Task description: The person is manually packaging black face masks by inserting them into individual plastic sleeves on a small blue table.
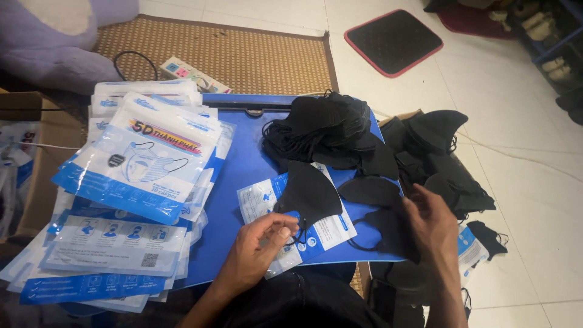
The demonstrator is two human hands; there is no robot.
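My left hand (258, 243) pinches the lower edge of a clear and blue plastic pouch (328, 231) lying on a blue board (243, 176). A folded black face mask (308, 193) rests on that pouch, its ear loop by my fingertips. My right hand (432, 223) grips another black mask (388, 234) at the board's right edge. A loose pile of black masks (328, 130) sits at the board's far side. More black masks (443, 158) lie heaped to the right.
A tall stack of filled blue and white mask pouches (139, 164) covers the left. A cardboard box (36, 152) stands beyond it. Behind lie a woven mat (243, 54), a power strip (188, 74), and a black mat with red trim (393, 41) on white tiles.
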